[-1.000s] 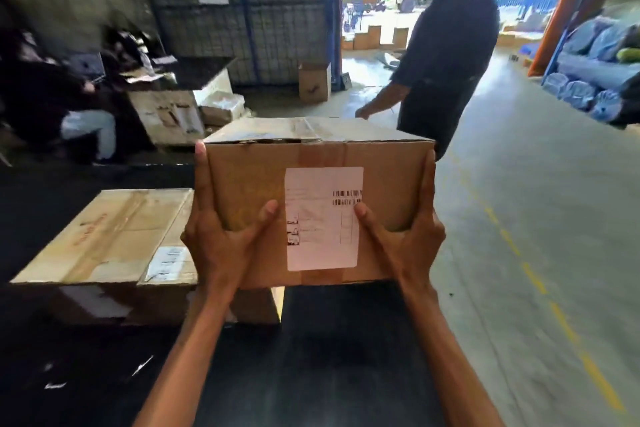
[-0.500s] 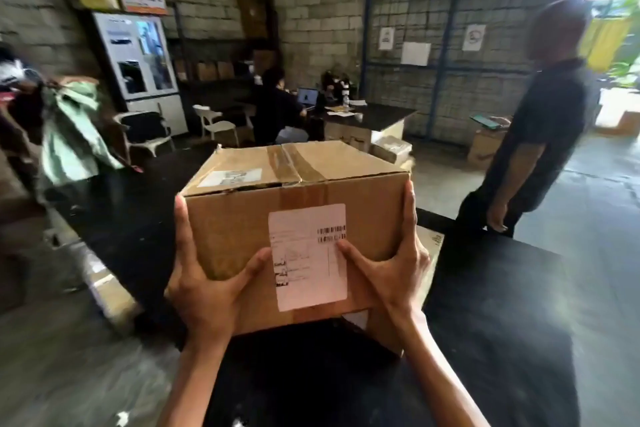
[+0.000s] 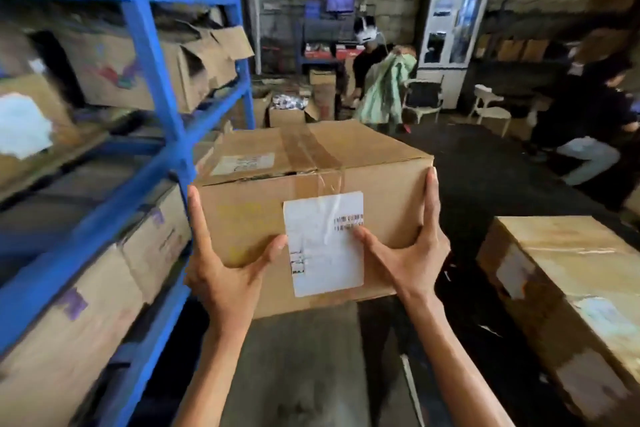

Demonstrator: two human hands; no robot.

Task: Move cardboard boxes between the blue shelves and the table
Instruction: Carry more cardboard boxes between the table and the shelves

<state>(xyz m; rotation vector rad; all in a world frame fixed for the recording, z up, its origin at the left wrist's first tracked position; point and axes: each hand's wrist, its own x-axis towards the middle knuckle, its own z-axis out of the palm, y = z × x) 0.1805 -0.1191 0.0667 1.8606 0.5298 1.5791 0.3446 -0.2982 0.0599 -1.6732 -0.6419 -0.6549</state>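
A big room with grey block walls is holding blue shelves (image 3: 149, 55) on the left — full of brown boxes (image 3: 114, 69). A dark counter (image 3: 485, 177) is carrying another box (image 3: 568, 291) on the right. The taped cardboard box (image 3: 311, 184) is staying up in the air between them — the left hand (image 3: 221, 274) and right hand (image 3: 412, 253) are squeezing its sides.

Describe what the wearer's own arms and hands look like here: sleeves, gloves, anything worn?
Both are bare. The left hand and right hand have no gloves, and no rings, watch or wristband show on them. Both forearms are uncovered up to the bottom edge of the picture, with no sleeve in view. Fingers are long and slender, nails short.
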